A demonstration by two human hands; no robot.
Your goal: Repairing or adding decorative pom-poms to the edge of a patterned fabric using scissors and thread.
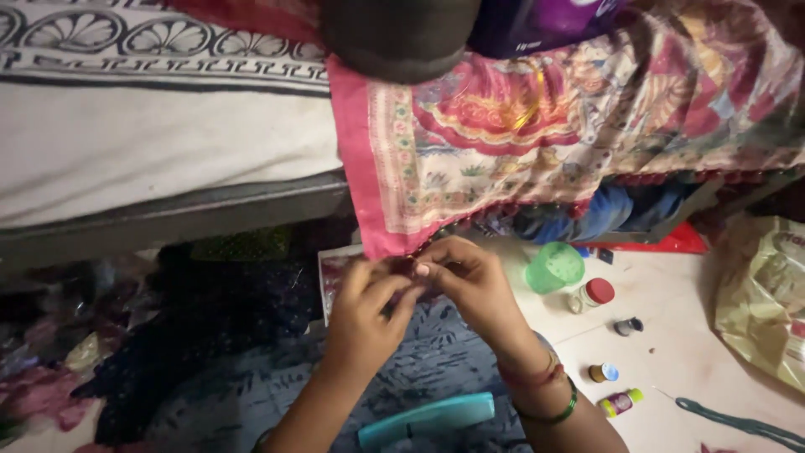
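Item: pink patterned cloth, printed with red, cream and green motifs, draped over the bed and hanging down toward the floor. Its lower left corner lies at mid-frame, where both hands meet. Left hand: fingers pinched together on the cloth's hem at that corner. Right hand: fingers likewise pinched on the same edge, touching the left hand's fingertips; green and red bangles at the wrist. What is gripped besides the cloth, if anything, is too small to tell. Progress, as a judgement: work sits at the corner of the beaded border; the edge running right shows a dark trim that looks already done, though how much remains on hidden edges cannot be told. Containers: green plastic cup, lying tilted on the floor just right of the hands, contents not visible; small jar with a red lid, closed, beside it; small dark pot, contents unclear; little bottle with a blue cap, closed; small tube with a yellow-green cap, lying on its side, closed; crinkled yellowish plastic bag at the right edge, contents hidden. Also present: teal case below the hands, shut; green cord on the floor; dark fabric heap under the bed.
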